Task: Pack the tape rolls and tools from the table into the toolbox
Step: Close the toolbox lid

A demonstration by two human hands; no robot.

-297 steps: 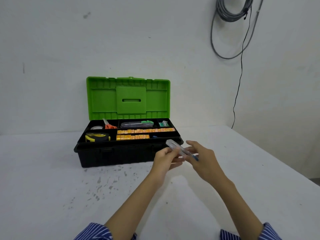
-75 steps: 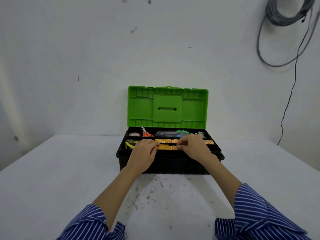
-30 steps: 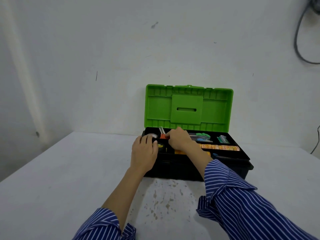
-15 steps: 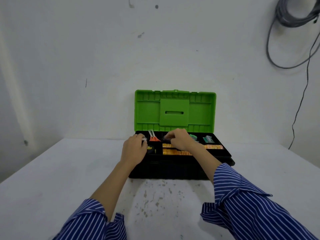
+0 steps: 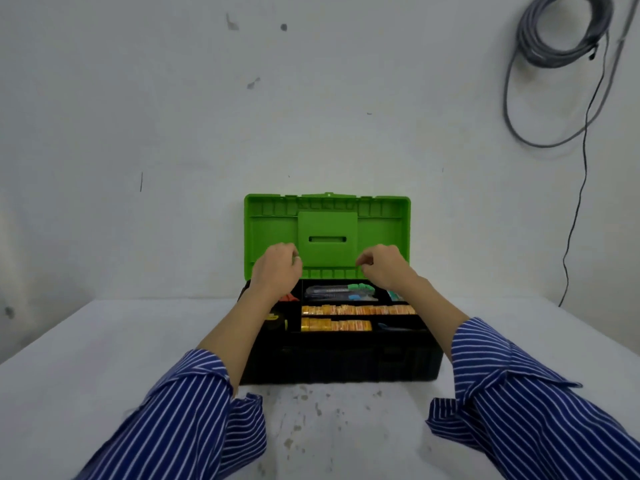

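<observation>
The black toolbox [image 5: 341, 362] stands open on the white table, its green lid [image 5: 327, 216] upright against the wall. Its tray holds two rows of orange-yellow tape rolls [image 5: 356, 310], a clear-packaged tool with green parts [image 5: 341, 292], orange scissor handles [image 5: 289, 298], a yellow tape measure [image 5: 275, 320] and a blue item [image 5: 389, 326]. My left hand [image 5: 277, 268] and my right hand [image 5: 382, 266] hover in front of the lid's lower part, fingers curled, nothing visible in either. My left arm hides the tray's left side.
The white table [image 5: 104, 358] runs up to a white wall. A coil of grey cable [image 5: 561, 29] hangs on the wall at the upper right, with a thin black wire [image 5: 585, 174] dropping to the table's right edge.
Both hands have risen out of the tray and moved apart, now level with the lid's lower edge. The view has shifted closer to the toolbox.
</observation>
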